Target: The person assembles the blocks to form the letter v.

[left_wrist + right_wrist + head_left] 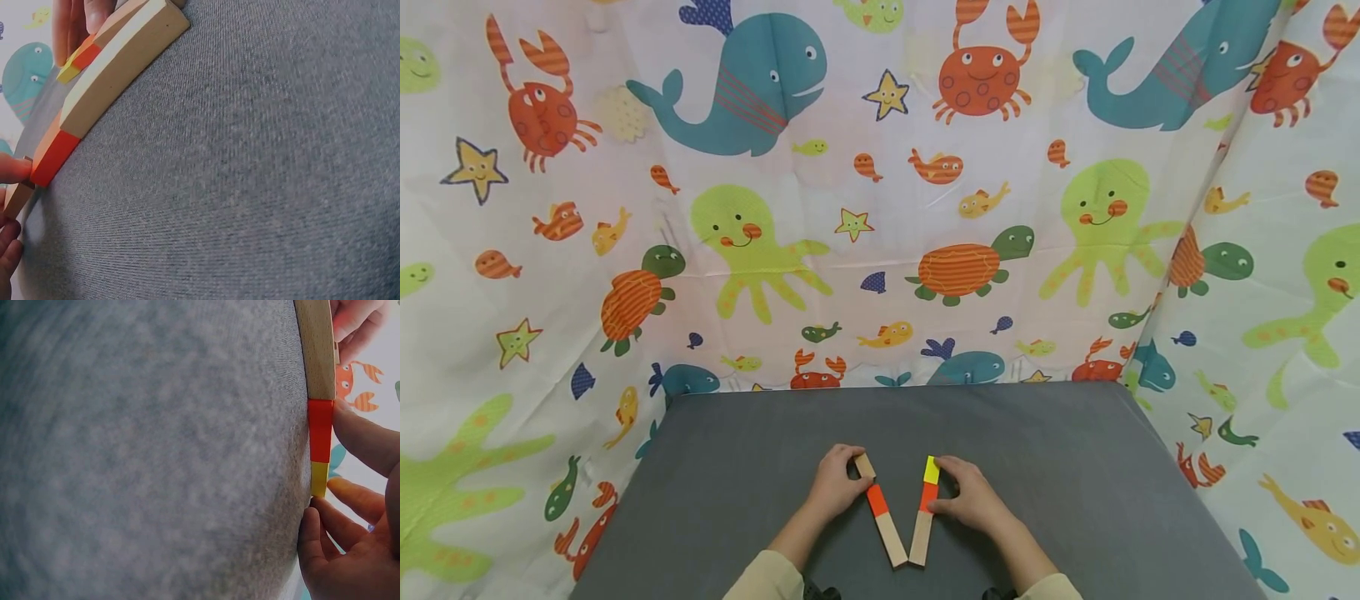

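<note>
Two rows of toy blocks lie on the grey cloth in a V, their near ends meeting. The left row has a long plain wooden block (pixel 891 539), an orange-red block (pixel 877 501) and a short plain wooden block (pixel 865 465) at its far end. My left hand (pixel 835 482) pinches that short block, which sits slightly out of line with the orange-red one. In the right row are another plain wooden block (pixel 921 538), an orange-red block (pixel 320 431) and a yellow block (pixel 932 469). My right hand (pixel 973 496) holds this row, fingers at the yellow block, thumb against the orange-red one.
Grey cloth (pixel 760 433) covers the table around the blocks. Behind and at both sides hangs a white curtain (pixel 850 325) printed with sea animals, meeting the table's far edge.
</note>
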`<state>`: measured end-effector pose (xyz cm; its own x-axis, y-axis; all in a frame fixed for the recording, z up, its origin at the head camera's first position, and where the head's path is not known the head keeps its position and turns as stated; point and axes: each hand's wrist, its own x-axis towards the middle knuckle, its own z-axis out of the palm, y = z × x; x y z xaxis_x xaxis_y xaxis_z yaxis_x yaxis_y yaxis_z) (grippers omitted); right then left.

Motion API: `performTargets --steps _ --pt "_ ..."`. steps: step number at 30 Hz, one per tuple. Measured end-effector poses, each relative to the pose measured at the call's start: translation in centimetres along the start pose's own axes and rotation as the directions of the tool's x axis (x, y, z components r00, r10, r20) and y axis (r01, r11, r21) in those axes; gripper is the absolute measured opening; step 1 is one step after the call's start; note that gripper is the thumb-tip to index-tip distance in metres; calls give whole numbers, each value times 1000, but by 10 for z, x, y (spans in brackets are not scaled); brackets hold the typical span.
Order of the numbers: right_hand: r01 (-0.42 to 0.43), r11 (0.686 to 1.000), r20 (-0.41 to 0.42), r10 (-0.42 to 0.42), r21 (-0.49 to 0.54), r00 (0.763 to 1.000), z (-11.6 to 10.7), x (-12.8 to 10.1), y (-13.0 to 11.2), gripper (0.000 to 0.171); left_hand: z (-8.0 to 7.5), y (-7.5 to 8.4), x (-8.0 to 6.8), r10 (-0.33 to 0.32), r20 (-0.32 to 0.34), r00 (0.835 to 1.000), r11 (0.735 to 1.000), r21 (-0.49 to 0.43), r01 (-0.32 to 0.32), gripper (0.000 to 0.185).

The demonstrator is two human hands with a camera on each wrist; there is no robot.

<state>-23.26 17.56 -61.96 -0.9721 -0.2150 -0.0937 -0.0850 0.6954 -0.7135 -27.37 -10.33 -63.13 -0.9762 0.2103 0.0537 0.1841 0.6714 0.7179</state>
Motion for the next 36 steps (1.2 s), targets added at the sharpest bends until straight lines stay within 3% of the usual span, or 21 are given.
performTargets --steps 23,36 --pt "-10 1000 -2 10 -14 1000 -1 1 -3 78 -4 8 -5 36 28 999 999 25 -36 49" --pt "-11 1000 -7 11 -17 1000 -1 0 -3 78 -3 6 -4 22 57 998 998 52 -25 48"
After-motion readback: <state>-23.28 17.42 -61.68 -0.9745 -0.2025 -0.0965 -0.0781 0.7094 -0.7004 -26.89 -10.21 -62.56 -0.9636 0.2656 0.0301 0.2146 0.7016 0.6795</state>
